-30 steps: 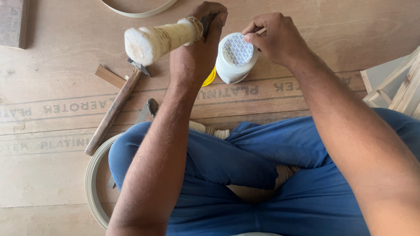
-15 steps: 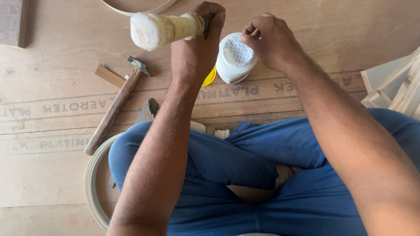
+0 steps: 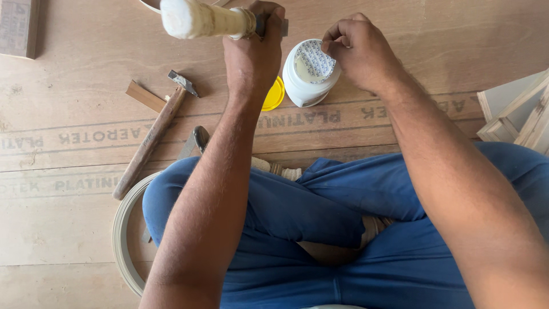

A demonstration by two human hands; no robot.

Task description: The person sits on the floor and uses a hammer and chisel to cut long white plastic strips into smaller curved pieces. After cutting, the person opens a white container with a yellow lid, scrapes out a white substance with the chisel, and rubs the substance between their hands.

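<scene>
Seated worker at floor level, viewed from above. Far left: a wooden block (image 3: 18, 27) at the frame edge, then a hammer (image 3: 150, 137) lying on the plywood floor (image 3: 86, 229), its handle running diagonally from lower left to the metal head at upper right, beside a small wood offcut (image 3: 145, 96); a coil of pale edge banding (image 3: 123, 240) lies partly under the knee. Centre: the left hand (image 3: 254, 48), fingers closed tight around the neck of a glue-coated tool (image 3: 203, 18). This tool is held near the top edge, above the floor; its long axis lies almost horizontal, the thick pale end pointing left and the gripped end pointing right. A yellow lid (image 3: 275, 94) rests on the floor just below that hand. Right of centre: a white jar (image 3: 309, 73), upright and open, touched at its mouth by the right hand (image 3: 360, 51), fingers curled and pinched at the rim; what they pinch cannot be told. In judgement, good practice is to steady the jar firmly and keep the tool level so nothing drips. Far right: stacked wooden frames (image 3: 514, 111)
</scene>
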